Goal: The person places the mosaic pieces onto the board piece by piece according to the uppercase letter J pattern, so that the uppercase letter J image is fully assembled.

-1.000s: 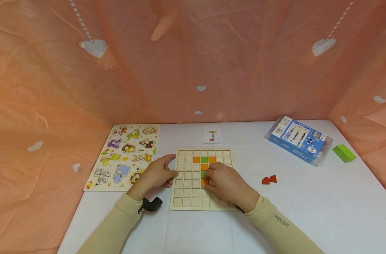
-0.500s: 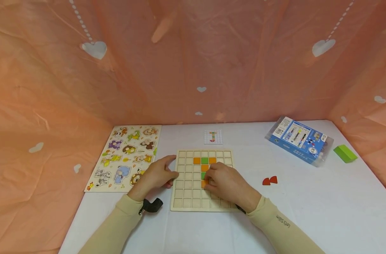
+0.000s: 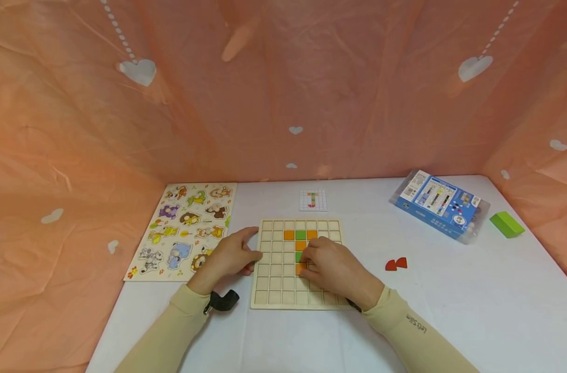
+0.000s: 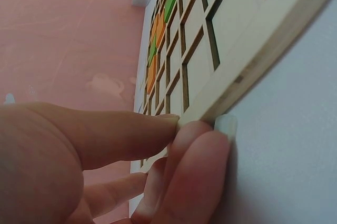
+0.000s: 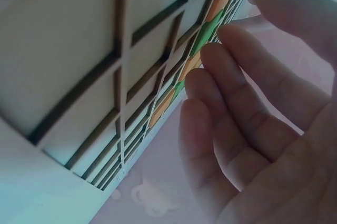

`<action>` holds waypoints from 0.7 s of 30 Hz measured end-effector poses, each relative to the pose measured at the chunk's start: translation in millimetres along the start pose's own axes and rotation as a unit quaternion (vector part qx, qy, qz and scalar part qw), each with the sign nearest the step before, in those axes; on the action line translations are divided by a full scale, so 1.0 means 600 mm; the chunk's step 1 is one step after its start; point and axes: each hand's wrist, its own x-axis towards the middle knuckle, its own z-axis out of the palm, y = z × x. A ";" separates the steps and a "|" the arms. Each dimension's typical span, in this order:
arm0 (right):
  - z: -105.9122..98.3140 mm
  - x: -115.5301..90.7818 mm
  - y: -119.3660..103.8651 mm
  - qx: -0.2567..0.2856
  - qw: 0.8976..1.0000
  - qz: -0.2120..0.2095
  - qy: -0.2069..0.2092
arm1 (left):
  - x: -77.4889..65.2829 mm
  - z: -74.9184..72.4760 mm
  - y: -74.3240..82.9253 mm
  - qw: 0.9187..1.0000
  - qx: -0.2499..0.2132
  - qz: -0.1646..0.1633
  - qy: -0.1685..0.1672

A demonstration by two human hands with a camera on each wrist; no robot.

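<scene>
A square wooden grid board (image 3: 275,284) lies on the table, with orange and green square tiles set in a T-like pattern. At its left edge, my left hand (image 3: 226,257) grips the rim; the left wrist view shows the thumb (image 4: 129,133) on the top edge and curled fingers against the side. My right hand (image 3: 335,267) is over the board's right half, fingers loosely bent. Its thumb touches the lowest orange tile (image 3: 298,270), and its fingertips are by the green tile (image 3: 298,257) above. The right wrist view shows nothing held in its palm.
Two red quarter-round pieces (image 3: 396,264) lie right of the board. A small pattern card (image 3: 313,200) is behind it. An animal puzzle board (image 3: 171,228) lies to the left. A blue box (image 3: 439,204) and a green block (image 3: 507,225) stand at the back right.
</scene>
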 end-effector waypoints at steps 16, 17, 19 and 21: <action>-0.044 -0.024 0.042 0.027 0.998 0.053 -0.004 | 0.002 0.004 0.003 1.000 -0.005 -0.004 -0.003; -0.049 -0.031 0.051 0.025 0.998 0.058 -0.002 | 0.002 0.004 0.002 1.000 -0.006 -0.004 -0.002; -0.058 -0.047 0.072 0.018 0.998 0.066 0.004 | 0.002 0.003 0.001 1.000 -0.008 -0.004 -0.001; -0.068 -0.066 0.094 0.010 0.997 0.075 0.013 | 0.002 0.002 0.000 1.000 -0.009 -0.004 0.000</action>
